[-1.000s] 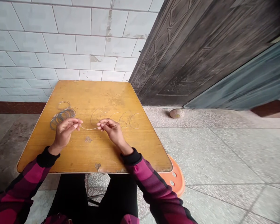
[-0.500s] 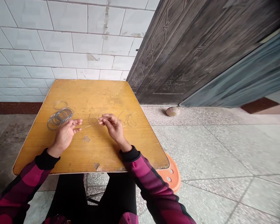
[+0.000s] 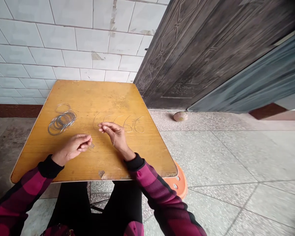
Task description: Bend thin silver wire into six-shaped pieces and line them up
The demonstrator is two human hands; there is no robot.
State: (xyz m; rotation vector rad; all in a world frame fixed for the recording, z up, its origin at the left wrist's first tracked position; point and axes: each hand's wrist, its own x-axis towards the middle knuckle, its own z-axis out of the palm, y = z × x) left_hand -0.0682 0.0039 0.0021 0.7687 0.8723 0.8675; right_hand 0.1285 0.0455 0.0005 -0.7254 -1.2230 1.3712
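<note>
My left hand [image 3: 76, 146] is closed, thumb pressed to the fingers, low over the table's left half. A thin curved piece of wire [image 3: 93, 151] shows at its fingertips. My right hand [image 3: 115, 135] pinches thumb against forefinger, and a fine strand of wire crosses in front of its palm. Whether both hands grip one and the same piece, I cannot tell. Beyond my left hand lies a coiled bundle of grey wire [image 3: 62, 122]. Several curved wire pieces lie in a row behind and right of my right hand, among them the rightmost wire piece [image 3: 135, 126].
The yellow wooden table [image 3: 137, 160] has worn patches and a chipped front edge. A white tiled wall [image 3: 66, 39] stands behind it, a dark carved door [image 3: 182, 72] to the right. An orange stool [image 3: 179, 183] sits under the right corner. A roundish object [image 3: 180, 116] lies on the floor.
My left hand was open beside the coil; it has come right and nearer to me, and its fingers have closed on wire. My right hand has shifted slightly left, still pinching.
</note>
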